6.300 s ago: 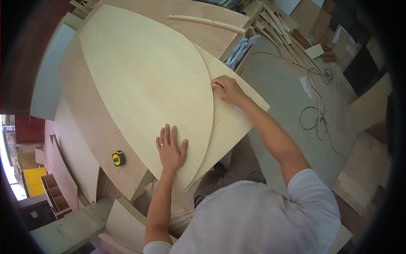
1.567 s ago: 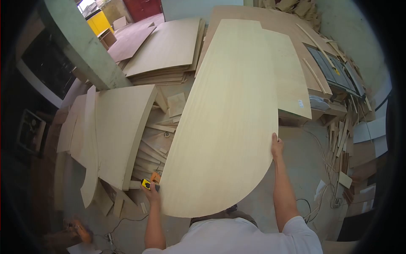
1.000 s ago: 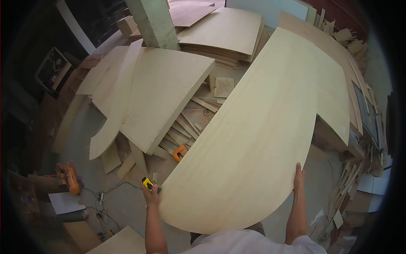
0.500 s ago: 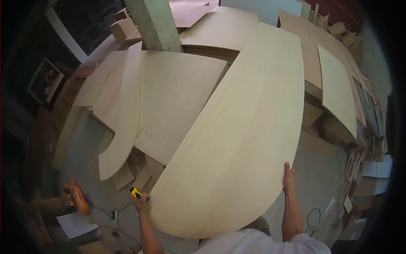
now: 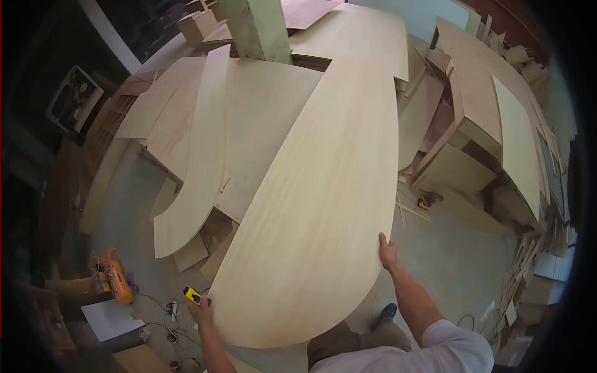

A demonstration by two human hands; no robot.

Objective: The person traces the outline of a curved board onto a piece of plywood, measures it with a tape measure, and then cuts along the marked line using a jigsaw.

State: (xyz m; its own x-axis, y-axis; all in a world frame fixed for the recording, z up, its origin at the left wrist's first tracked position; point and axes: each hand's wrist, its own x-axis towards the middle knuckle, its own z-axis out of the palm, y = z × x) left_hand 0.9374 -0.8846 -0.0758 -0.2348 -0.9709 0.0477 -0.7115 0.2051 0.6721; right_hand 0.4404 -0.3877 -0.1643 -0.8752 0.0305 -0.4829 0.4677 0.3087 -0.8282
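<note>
Left hand (image 5: 202, 311): closed around the tape measure, right at the near left edge of the board; finger hold on the board itself partly hidden, impossible to tell fully.
Tape measure (image 5: 193, 296): yellow and black, held at the top of the left hand, just beside the board's rounded end.
Right hand (image 5: 388, 252): gripping the right edge of the board, thumb showing at the rim, other fingers mostly hidden beneath.
Board (image 5: 311, 205): pale wood, in the middle of the head view, between both hands; broad and rounded at the near end, narrower toward the far end, overlapping the large panel from above.
Large panel (image 5: 267, 99): left of the board and partly covered by it.
Curved strip (image 5: 196, 149): lying across the large panel, its hooked end reaching past the near edge.
Pillar (image 5: 255, 31): upright behind the large panel.
Orange machine (image 5: 117, 281): on the floor at far left, near a white sheet (image 5: 111, 320) and tangled cables (image 5: 168, 323).
Wooden bench (image 5: 476, 99): well to the right of the board, bearing a pale panel (image 5: 519, 143).
Yellow and black tool (image 5: 428, 201): on the floor between the board and the wooden bench.
Shoe (image 5: 388, 311): on the floor below the right hand.
</note>
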